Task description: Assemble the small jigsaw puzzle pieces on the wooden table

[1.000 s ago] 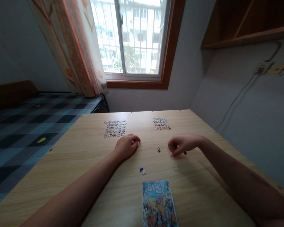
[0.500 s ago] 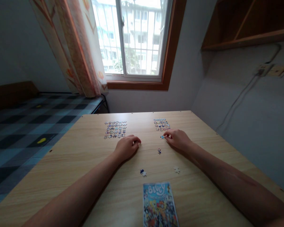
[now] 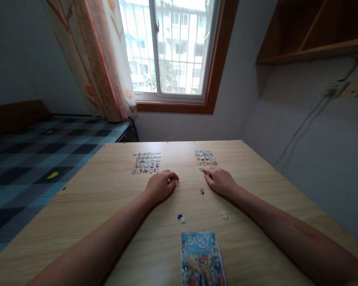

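My right hand [image 3: 219,180] lies on the table with its fingertips on a small blue jigsaw puzzle piece [image 3: 201,169], just below the right block of pieces [image 3: 205,158] laid in rows. My left hand [image 3: 161,185] rests on the tabletop with curled fingers; whether anything is inside them is hidden. Beyond it is the left block of pieces [image 3: 146,163], also in rows. Between the hands, nearer to me, lies a dark patterned piece [image 3: 202,191]. Closer still are a dark blue and white pair of pieces [image 3: 181,218] and a pale piece [image 3: 224,216].
A colourful Bluey picture box or card [image 3: 201,258] lies at the near side of the wooden table [image 3: 131,246]. To the left stands a bed [image 3: 62,147] with a checked cover. Ahead are a curtain [image 3: 104,79] and a barred window; a shelf [image 3: 310,51] hangs on the right.
My right hand has moved slightly left with the blue puzzle piece and lies flatter over it. My left hand stays in place. The view has shifted a little.
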Action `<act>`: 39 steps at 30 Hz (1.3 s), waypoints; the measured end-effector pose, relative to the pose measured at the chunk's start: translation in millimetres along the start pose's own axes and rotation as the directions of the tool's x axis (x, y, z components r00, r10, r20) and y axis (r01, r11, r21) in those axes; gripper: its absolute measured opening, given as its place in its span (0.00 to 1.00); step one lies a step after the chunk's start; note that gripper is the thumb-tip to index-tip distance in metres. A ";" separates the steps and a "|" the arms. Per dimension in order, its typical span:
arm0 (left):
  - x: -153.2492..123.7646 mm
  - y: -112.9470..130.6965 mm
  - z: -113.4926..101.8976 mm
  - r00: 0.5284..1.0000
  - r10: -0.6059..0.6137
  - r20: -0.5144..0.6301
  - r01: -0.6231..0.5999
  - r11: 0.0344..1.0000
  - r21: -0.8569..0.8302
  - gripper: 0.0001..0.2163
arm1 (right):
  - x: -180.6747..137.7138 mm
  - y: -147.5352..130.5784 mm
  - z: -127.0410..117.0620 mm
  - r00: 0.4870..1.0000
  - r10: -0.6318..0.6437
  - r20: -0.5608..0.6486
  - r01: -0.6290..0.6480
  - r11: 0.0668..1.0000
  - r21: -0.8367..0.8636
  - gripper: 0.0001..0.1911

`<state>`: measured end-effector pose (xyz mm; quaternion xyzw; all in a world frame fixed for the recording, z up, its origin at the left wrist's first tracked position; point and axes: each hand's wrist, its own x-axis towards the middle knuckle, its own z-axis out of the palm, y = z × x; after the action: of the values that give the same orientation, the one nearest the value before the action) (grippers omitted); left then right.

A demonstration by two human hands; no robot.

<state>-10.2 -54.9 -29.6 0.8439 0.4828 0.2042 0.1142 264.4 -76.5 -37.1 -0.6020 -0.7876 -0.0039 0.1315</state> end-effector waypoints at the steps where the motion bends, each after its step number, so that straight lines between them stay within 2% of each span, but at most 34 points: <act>1: 0.1 0.0 -0.2 1.000 0.000 0.000 0.000 1.000 0.001 0.11 | 0.0 -1.4 1.3 1.000 0.004 -0.003 -0.004 1.000 -0.008 0.17; 8: 0.0 0.6 -0.8 1.000 0.007 -0.006 -0.007 1.000 -0.001 0.10 | -0.9 -0.5 8.4 0.998 -0.007 -0.057 0.007 1.000 0.005 0.22; 21: 0.6 1.1 -1.7 1.000 -0.001 -0.003 0.001 1.000 0.007 0.11 | 0.8 -1.1 8.5 0.998 -0.040 -0.052 0.040 0.999 -0.004 0.17; 25: 0.7 1.3 -2.1 1.000 -0.002 0.002 0.002 1.000 -0.002 0.11 | 0.8 1.4 11.3 0.991 -0.063 -0.119 0.070 0.996 0.056 0.18; 29: 0.6 -1.5 -1.1 1.000 0.010 -0.004 -0.010 1.000 -0.003 0.11 | -3.7 3.3 4.9 0.960 -0.182 -0.211 0.228 0.948 0.223 0.13; 33: 0.0 -1.6 -1.6 1.000 0.004 0.004 -0.004 1.000 -0.009 0.11 | -12.3 4.7 -9.5 0.909 -0.392 -0.144 0.418 0.839 0.349 0.06; 39: -0.7 1.1 -3.6 1.000 0.003 0.003 -0.003 1.000 -0.001 0.12 | -15.9 1.9 -15.5 0.883 -0.466 -0.066 0.453 0.805 0.384 0.08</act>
<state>-11.4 -56.1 -26.1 0.8450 0.4810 0.2034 0.1152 273.2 -93.6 -25.8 -0.3553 -0.8964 0.1301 0.2307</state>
